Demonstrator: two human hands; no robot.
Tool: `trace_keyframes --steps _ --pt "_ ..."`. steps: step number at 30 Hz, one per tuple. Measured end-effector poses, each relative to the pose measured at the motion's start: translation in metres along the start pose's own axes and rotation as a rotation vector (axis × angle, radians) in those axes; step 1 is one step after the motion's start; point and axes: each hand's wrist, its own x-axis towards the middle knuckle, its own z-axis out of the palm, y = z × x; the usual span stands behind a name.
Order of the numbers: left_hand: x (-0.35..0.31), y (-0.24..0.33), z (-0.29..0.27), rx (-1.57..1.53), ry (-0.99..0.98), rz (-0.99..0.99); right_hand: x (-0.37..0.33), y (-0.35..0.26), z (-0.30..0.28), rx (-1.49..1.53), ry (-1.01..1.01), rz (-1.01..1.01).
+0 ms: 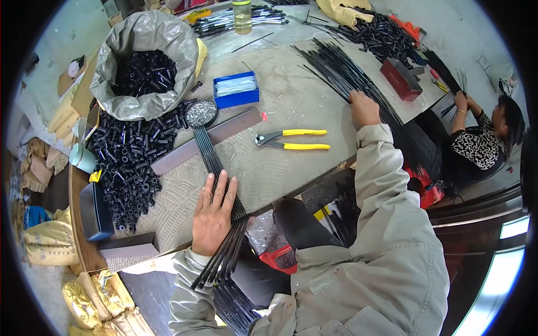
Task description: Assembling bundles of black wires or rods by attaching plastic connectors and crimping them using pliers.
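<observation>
My left hand (pixel 216 210) lies flat with its fingers stretched out, at the edge of a row of thin black rods (pixel 208 154). The rods' far ends reach a round black dish (pixel 200 113) full of small silvery pieces, and their near ends hang past the table edge. At the right, my right hand (pixel 365 109) is closed at the side of a large bundle of long black rods (pixel 342 70); its fingertips are partly hidden. End-cutting pliers (pixel 291 139) with yellow handles rest between my hands. A long flat metal bar (pixel 185 151) passes beside the dish.
A grey sack (pixel 168 33) of black tubular parts stands far left above a loose pile of them (pixel 129 151). A blue box (pixel 236 89) holds thin clear strips. A dark red box (pixel 401 79) is at the right. Another person (pixel 482 137) sits beyond my right arm.
</observation>
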Motion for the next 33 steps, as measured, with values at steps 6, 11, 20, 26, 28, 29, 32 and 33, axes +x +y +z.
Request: trace_keyframes --steps 6,11,20,26,28,29,32,33 --pt "-0.003 -0.004 0.0 -0.027 0.013 0.009 0.001 -0.073 -0.068 0.244 0.305 -0.113" --pt "0.0 -0.006 -0.002 -0.082 0.022 0.049 0.085 -0.202 -0.04 0.702 0.019 -0.462" --pt "-0.004 -0.009 0.004 0.02 0.032 0.018 0.119 -0.241 -0.014 0.425 -0.182 -0.557" --pt "0.001 -0.007 0.002 0.046 0.011 -0.035 0.09 -0.241 -0.016 0.613 0.174 -0.614" --pt "0.001 -0.007 0.005 0.036 0.028 -0.045 0.061 -0.25 -0.025 0.731 0.213 -0.621" --pt "0.001 -0.007 0.006 0.039 0.02 -0.042 0.046 -0.253 -0.029 0.791 0.028 -0.754" --pt "0.002 -0.007 0.008 0.059 0.002 -0.047 0.032 -0.26 -0.029 0.853 -0.137 -0.873" --pt "0.003 -0.007 0.008 0.062 -0.008 -0.039 0.031 -0.26 -0.028 0.845 -0.11 -0.875"
